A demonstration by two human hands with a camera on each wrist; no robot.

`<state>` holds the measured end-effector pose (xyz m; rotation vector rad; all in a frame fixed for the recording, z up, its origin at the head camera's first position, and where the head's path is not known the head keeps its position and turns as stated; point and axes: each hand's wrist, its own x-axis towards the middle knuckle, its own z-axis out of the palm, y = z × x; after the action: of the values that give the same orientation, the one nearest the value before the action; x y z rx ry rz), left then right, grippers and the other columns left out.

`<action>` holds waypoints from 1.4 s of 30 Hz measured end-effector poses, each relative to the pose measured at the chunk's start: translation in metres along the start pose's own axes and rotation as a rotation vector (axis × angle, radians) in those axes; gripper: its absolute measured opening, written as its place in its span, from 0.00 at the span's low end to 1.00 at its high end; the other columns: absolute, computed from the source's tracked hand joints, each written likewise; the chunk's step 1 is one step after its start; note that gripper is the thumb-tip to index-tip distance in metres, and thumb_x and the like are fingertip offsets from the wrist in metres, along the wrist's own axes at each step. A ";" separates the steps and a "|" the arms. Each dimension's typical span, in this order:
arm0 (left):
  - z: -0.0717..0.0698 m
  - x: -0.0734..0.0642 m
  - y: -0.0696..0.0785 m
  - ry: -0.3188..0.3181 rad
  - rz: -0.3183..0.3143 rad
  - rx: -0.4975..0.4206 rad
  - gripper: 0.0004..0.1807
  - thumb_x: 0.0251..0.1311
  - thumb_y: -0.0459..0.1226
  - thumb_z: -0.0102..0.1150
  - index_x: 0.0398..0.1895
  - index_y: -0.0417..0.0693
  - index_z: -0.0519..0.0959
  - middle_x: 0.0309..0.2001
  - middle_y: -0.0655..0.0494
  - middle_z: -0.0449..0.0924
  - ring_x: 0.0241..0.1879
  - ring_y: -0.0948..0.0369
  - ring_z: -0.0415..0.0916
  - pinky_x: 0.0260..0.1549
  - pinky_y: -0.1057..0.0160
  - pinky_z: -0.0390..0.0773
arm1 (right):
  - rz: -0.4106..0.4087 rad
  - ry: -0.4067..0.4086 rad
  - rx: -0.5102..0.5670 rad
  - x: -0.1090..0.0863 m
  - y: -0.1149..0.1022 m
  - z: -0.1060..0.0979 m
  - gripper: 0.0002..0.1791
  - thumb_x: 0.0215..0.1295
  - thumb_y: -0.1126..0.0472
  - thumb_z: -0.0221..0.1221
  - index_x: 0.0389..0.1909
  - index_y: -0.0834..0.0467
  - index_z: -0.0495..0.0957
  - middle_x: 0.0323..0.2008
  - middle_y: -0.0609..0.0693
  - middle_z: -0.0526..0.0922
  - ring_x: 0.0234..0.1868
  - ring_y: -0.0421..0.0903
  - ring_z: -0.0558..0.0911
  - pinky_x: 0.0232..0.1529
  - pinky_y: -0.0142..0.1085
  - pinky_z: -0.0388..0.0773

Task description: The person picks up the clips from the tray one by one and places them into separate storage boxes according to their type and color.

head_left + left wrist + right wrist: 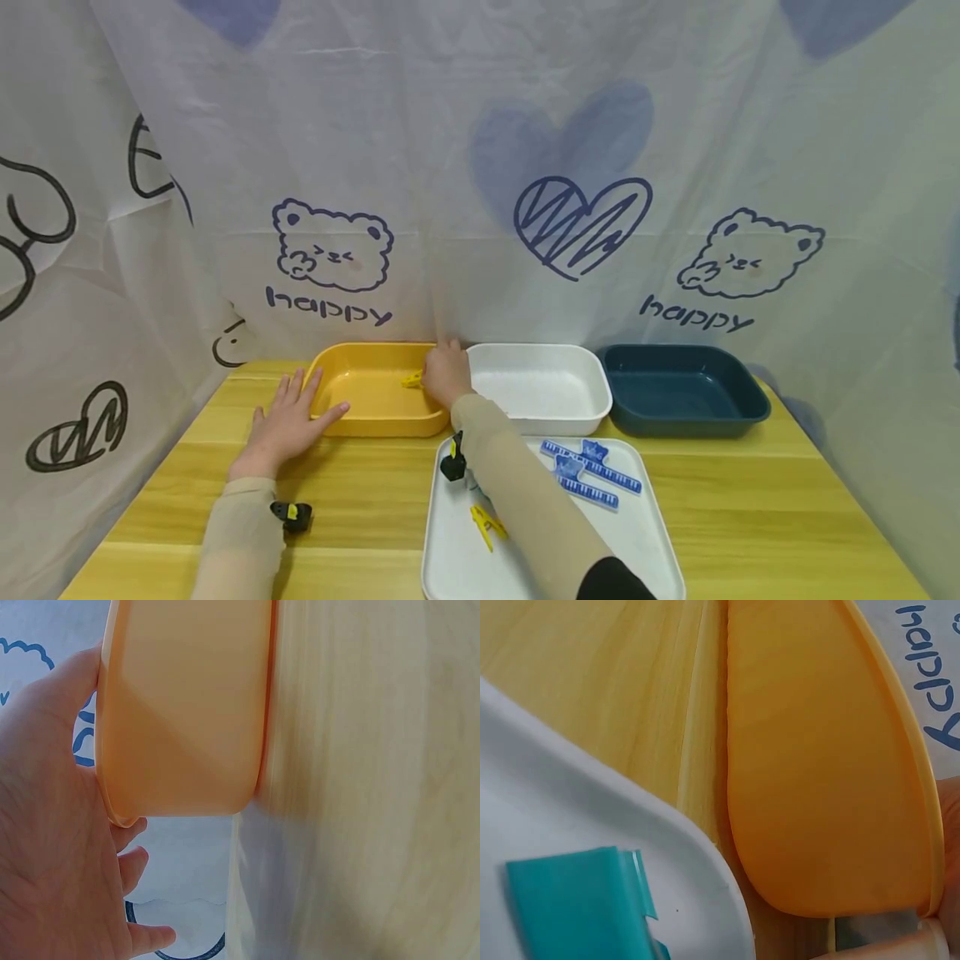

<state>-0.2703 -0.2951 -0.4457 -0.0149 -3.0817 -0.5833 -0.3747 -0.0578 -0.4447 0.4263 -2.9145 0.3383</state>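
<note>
My left hand [281,429] rests on the left end of the yellow bin [345,427], fingers spread and thumb along the front rim. In the left wrist view its fingers reach past the bin's corner. At the bin's right end, my right hand [447,375] bends over the rim with curled fingers. A yellow clip [412,379] sticks out from its thumb side, over the bin's inside; the rest of the clip is hidden by the hand. In the right wrist view only a strip of the hand [952,840] shows, beyond the bin's rim.
A white bin [540,423] and a dark teal bin [690,427] stand in a row to the right. The white tray [660,558] in front bears another yellow clip [487,525], two blue ruler-patterned clips [592,492] and a teal piece [577,907], partly under my right arm. Printed cloth hangs behind.
</note>
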 end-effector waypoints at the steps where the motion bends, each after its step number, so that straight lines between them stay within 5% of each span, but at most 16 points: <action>1: 0.000 0.000 0.000 0.000 -0.001 -0.001 0.53 0.61 0.72 0.36 0.79 0.50 0.39 0.78 0.36 0.35 0.76 0.35 0.31 0.62 0.20 0.36 | -0.002 -0.006 -0.012 0.000 0.000 0.000 0.08 0.63 0.56 0.62 0.28 0.54 0.85 0.40 0.48 0.79 0.43 0.46 0.70 0.43 0.37 0.69; 25: 0.001 -0.001 0.002 -0.005 -0.012 -0.015 0.54 0.61 0.73 0.36 0.79 0.49 0.40 0.78 0.36 0.34 0.76 0.35 0.30 0.62 0.20 0.36 | -0.055 -0.094 -0.267 -0.004 -0.007 -0.002 0.12 0.72 0.57 0.52 0.36 0.48 0.85 0.46 0.45 0.82 0.48 0.46 0.71 0.48 0.40 0.67; 42: 0.003 0.001 -0.003 -0.005 -0.009 -0.011 0.54 0.61 0.73 0.34 0.79 0.50 0.38 0.78 0.37 0.32 0.76 0.36 0.30 0.61 0.20 0.36 | -0.066 -0.090 -0.163 -0.004 -0.004 -0.011 0.07 0.63 0.53 0.62 0.33 0.52 0.86 0.45 0.49 0.79 0.47 0.47 0.70 0.48 0.39 0.69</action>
<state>-0.2713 -0.2965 -0.4493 -0.0025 -3.0853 -0.6007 -0.3677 -0.0581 -0.4343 0.5227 -2.9767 0.0735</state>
